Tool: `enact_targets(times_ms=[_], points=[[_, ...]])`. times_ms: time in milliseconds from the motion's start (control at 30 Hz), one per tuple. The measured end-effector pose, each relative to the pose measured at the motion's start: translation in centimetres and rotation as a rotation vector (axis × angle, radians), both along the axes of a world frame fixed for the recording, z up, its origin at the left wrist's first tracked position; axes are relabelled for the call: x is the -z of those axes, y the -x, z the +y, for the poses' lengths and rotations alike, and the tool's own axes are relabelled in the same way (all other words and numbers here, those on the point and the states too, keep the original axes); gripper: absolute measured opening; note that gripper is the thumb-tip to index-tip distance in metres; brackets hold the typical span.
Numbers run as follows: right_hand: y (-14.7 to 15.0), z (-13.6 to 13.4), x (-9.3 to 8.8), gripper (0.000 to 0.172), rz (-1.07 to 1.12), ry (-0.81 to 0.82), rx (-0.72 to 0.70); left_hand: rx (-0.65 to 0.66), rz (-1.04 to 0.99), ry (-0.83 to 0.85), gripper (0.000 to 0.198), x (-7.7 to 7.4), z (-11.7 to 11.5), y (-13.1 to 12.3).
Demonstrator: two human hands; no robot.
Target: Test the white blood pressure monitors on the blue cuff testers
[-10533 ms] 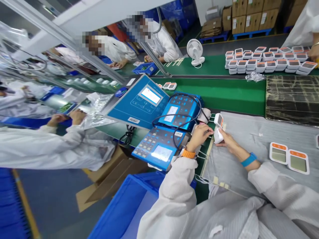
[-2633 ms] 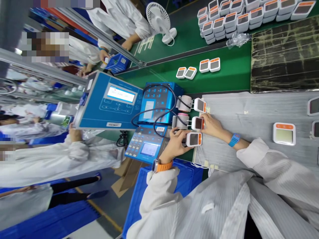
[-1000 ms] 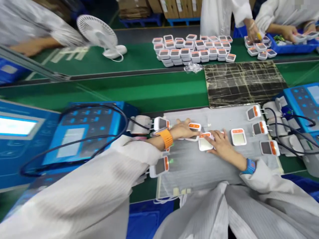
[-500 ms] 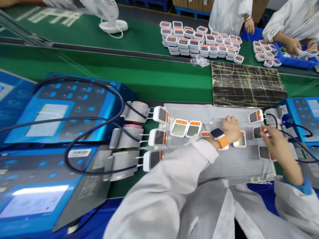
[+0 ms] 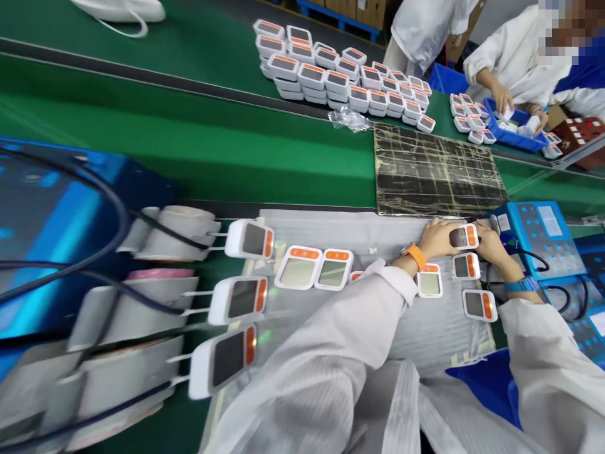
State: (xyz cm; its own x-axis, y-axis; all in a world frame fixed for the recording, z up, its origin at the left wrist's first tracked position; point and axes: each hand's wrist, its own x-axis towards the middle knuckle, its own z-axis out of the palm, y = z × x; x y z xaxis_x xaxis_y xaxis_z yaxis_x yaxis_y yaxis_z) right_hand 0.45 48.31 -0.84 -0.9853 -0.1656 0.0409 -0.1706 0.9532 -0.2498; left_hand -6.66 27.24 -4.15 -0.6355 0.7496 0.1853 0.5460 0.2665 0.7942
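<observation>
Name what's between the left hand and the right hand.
One white-and-orange display unit, in the head view: left hand at one side, right hand at the other.

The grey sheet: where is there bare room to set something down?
Bare sheet shows beyond the gadget pair, and on the near side of the single gadget, beside the left sleeve. Crowded: the right end, where the left hand and right hand are at one gadget near two others, and the left edge, with three gadgets.

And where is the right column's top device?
In the head view, the top device is right of centre, between the left hand and right hand, below the black board.
</observation>
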Motion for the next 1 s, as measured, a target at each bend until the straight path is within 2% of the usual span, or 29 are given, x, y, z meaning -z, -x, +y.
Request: enact_targets(times_ms=[100, 233, 367, 467, 567, 633, 700, 767, 867, 1000], points=[[0.1, -0.6, -0.4, 0.020, -0.010, 0.010, 0.052, 0.002, 0.021, -0.032, 0.080, 0.0, -0.3, 0.1], [0.5, -1.5, -1.2, 0.017, -0.053, -0.075, 0.085, -0.023, 0.047, -0.018, 0.077, -0.4, -0.5, 0.2], [-1.8, -1.9, -3.1, 0.024, 0.063, -0.055, 0.077, -0.079, 0.068, -0.013, 0.077, -1.1, -0.7, -0.1], [-4.5, -2.3, -4.7, 0.028, 0.107, 0.114, 0.239, -0.076, 0.029, -0.084, 0.075, -2.0, -1.1, -0.5], [-6.0, -3.6, -6.0, 0.041, -0.058, 0.514, 0.422, -0.051, -0.031, -0.153, 0.074, -3.1, -1.8, -0.9], [-6.1, -4.7, -6.7, 0.050, -0.179, 0.803, 0.456, -0.038, -0.031, -0.172, 0.073, -3.7, -2.3, -1.2], [-5.7, -5.8, -7.1, 0.050, -0.235, 0.982, 0.454, -0.014, 0.003, -0.172, 0.072, -4.3, -2.9, -1.5], [-5.1, -6.6, -7.2, 0.044, -0.222, 1.037, 0.476, 0.002, 0.036, -0.153, 0.071, -4.8, -3.4, -1.8], [-4.5, -7.1, -7.0, 0.037, -0.183, 0.992, 0.533, 0.010, 0.080, -0.086, 0.072, -5.4, -4.0, -2.6], [-5.4, -6.5, -6.9, 0.041, -0.181, 0.937, 0.526, 0.014, 0.136, -0.010, 0.075, -5.7, -3.8, -3.5]])
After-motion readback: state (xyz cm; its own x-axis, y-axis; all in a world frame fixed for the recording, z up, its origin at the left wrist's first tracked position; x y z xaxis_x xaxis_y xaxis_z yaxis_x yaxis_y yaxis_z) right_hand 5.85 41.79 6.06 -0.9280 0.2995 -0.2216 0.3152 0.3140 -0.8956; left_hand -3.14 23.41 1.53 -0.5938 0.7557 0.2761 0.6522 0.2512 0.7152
